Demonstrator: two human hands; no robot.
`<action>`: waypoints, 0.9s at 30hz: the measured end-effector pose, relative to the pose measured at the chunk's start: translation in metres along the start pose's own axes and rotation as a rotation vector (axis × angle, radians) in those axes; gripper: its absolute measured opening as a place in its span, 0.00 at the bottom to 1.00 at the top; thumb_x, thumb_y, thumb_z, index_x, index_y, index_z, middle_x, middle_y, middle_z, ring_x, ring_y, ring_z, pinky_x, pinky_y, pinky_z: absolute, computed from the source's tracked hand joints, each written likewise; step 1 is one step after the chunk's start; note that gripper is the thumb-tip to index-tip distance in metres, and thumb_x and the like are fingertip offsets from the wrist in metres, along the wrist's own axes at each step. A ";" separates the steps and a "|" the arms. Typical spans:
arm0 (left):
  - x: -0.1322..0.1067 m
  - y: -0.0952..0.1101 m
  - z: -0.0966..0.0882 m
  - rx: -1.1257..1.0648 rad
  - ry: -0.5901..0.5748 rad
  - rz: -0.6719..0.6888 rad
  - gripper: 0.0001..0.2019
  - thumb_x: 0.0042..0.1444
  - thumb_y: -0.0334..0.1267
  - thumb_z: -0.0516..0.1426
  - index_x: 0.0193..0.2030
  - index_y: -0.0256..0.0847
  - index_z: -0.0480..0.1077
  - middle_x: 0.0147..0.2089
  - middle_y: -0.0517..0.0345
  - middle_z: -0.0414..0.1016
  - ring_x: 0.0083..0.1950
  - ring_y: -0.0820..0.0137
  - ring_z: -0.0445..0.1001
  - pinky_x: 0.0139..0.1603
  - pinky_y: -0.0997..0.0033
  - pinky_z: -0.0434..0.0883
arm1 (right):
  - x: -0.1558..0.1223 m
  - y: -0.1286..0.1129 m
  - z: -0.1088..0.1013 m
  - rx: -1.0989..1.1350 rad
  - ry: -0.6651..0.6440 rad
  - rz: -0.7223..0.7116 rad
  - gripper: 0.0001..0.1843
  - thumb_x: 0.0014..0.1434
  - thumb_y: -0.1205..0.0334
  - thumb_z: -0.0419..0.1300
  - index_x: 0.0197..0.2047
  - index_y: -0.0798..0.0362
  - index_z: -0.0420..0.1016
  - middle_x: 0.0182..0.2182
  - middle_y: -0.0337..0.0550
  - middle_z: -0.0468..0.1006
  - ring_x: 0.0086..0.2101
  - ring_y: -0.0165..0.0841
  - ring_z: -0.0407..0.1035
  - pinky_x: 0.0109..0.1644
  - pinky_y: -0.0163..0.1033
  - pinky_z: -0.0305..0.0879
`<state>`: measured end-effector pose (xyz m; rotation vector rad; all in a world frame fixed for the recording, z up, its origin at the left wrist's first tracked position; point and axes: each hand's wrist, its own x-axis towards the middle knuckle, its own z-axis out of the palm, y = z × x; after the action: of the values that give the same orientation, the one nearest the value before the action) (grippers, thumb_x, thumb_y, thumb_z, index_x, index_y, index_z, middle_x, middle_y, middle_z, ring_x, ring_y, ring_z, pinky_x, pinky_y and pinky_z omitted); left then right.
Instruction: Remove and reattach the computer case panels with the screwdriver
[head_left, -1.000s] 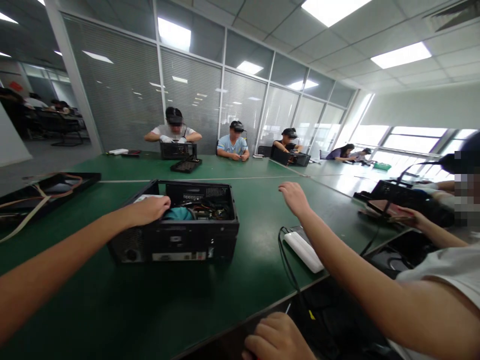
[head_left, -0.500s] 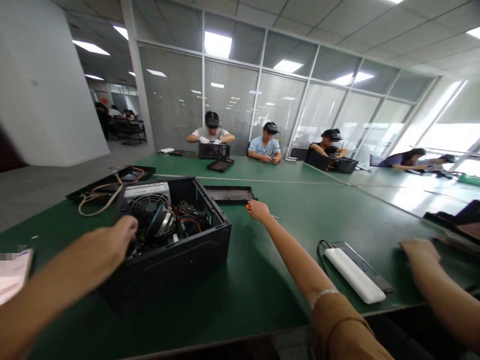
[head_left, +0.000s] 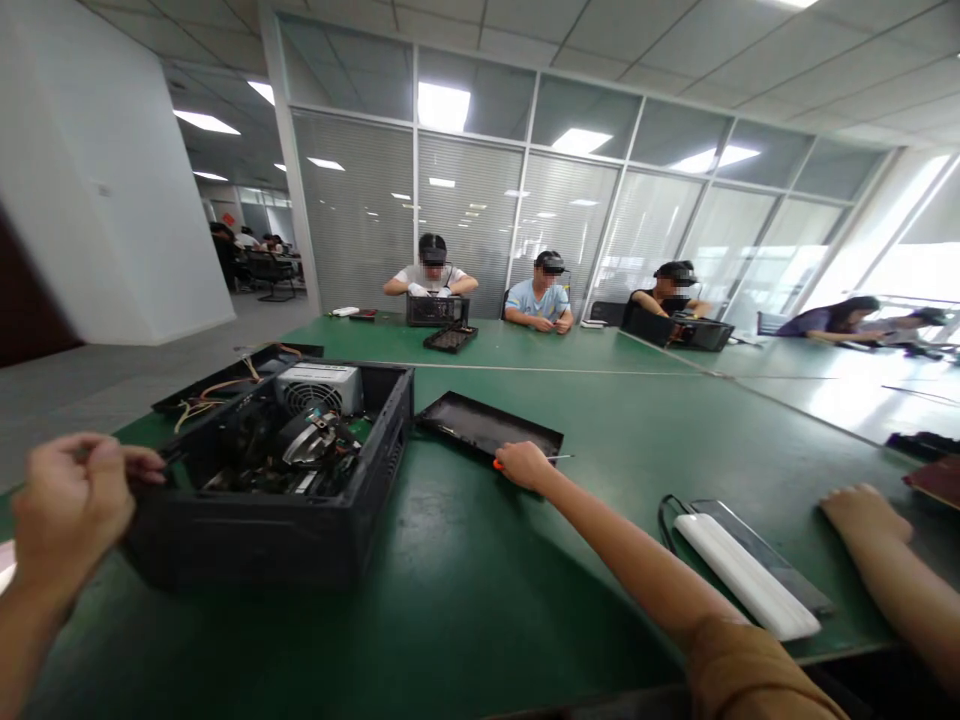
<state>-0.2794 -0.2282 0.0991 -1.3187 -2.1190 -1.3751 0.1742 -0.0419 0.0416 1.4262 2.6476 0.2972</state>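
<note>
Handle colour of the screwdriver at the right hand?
Orange handle; the screwdriver shows best in the head view.

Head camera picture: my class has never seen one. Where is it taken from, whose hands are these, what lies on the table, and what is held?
The camera sits on a person's head, looking forward and down, so the two arms reaching in from below are that person's own. The left hand is at the near corner of an open computer case, fingers curled; whether it grips anything is unclear. The right hand closes on a screwdriver with an orange handle, beside a black panel. A white bar lies on the green table. The hand at far right belongs to a neighbour.
</note>
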 end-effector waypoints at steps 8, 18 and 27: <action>0.109 -0.056 0.024 0.420 -0.094 0.073 0.20 0.52 0.45 0.41 0.42 0.37 0.65 0.39 0.65 0.70 0.41 0.78 0.66 0.44 0.76 0.64 | -0.091 -0.132 -0.017 0.105 -0.035 -0.191 0.15 0.53 0.55 0.53 0.33 0.58 0.74 0.32 0.55 0.76 0.33 0.41 0.72 0.31 0.41 0.67; 0.011 0.049 -0.026 -0.059 -0.237 0.179 0.18 0.48 0.54 0.52 0.40 0.48 0.71 0.43 0.69 0.73 0.44 0.72 0.71 0.53 0.66 0.65 | -0.122 -0.130 -0.064 0.330 0.088 -0.603 0.23 0.54 0.54 0.51 0.54 0.50 0.63 0.43 0.45 0.75 0.37 0.37 0.71 0.34 0.37 0.64; -0.098 0.140 0.057 -0.231 -0.924 0.642 0.14 0.55 0.45 0.50 0.40 0.46 0.74 0.41 0.61 0.76 0.42 0.70 0.73 0.45 0.74 0.68 | -0.102 -0.061 -0.006 0.125 0.029 -0.453 0.17 0.54 0.48 0.55 0.41 0.51 0.71 0.39 0.43 0.74 0.34 0.32 0.70 0.31 0.33 0.58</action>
<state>-0.1004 -0.2158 0.0860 -2.8049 -1.6510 -0.7977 0.1792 -0.1603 0.0346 0.8099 2.9537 0.1069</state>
